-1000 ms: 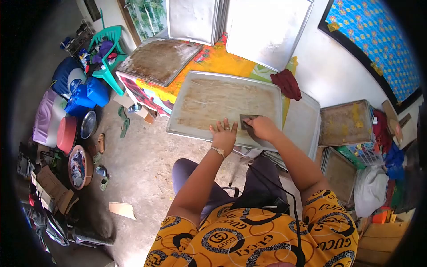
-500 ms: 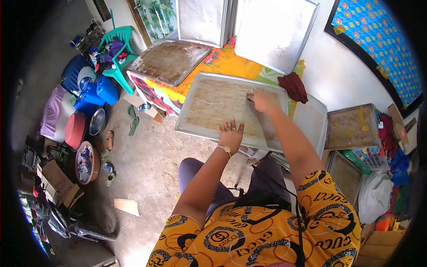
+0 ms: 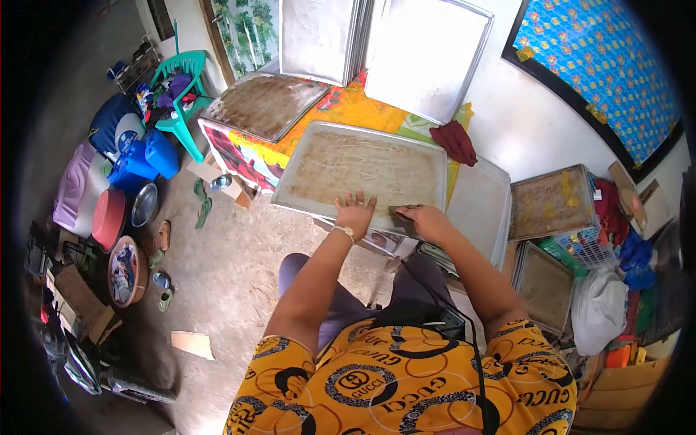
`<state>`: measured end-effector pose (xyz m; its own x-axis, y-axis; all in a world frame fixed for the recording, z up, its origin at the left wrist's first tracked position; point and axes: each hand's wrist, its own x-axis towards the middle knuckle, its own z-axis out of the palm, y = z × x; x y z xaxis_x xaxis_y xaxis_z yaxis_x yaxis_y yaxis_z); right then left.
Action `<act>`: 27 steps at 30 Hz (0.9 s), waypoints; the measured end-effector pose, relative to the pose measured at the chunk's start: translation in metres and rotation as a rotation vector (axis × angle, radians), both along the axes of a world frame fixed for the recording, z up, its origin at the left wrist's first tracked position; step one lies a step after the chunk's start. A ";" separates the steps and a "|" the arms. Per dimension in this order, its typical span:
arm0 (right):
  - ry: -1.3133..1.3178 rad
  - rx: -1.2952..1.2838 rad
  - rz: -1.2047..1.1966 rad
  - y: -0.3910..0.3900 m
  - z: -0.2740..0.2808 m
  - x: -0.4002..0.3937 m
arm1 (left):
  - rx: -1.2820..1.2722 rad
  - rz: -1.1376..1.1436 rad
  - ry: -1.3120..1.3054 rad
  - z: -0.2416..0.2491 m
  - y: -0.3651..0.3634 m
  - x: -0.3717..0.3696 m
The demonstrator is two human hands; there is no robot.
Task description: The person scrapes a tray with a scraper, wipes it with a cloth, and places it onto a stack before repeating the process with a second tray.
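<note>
A large shallow metal baking tray (image 3: pixel 348 156), its inside stained brown with pale scrape marks, lies across the near edge of the table. My left hand (image 3: pixel 354 210) is spread on the tray's near rim, fingers pointing away from me. Close to the near right part of the tray, my right hand (image 3: pixel 426 220) is closed around a small flat dark scraper (image 3: pixel 400 214). Its blade rests against the stained surface; the hand covers the rest of it. A dark red cloth (image 3: pixel 454 143) is bunched just beyond the tray's right corner.
Another brown-stained tray (image 3: pixel 264 105) sits at the table's left. Pale trays (image 3: pixel 428 58) lean against the wall. At right, a stained tray (image 3: pixel 552 201) tops a plastic crate (image 3: pixel 586 246). A green chair (image 3: pixel 190 109) with clothes and several basins stand to the left.
My right hand has drawn the scraper from the far right part of the tray back toward me. My left hand stays at the near rim. The view has shifted slightly.
</note>
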<state>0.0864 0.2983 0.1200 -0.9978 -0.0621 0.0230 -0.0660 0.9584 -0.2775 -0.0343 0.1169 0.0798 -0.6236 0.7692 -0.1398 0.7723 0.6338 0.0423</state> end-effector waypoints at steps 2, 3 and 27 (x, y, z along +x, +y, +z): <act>0.033 -0.039 -0.005 0.003 -0.001 0.011 | -0.018 -0.031 0.000 0.000 -0.008 -0.001; 0.050 -0.060 -0.005 0.005 -0.002 0.015 | -0.033 -0.050 -0.002 0.001 -0.011 -0.002; 0.252 -0.110 -0.096 0.012 0.019 0.060 | 0.183 -0.048 0.196 -0.019 -0.015 0.063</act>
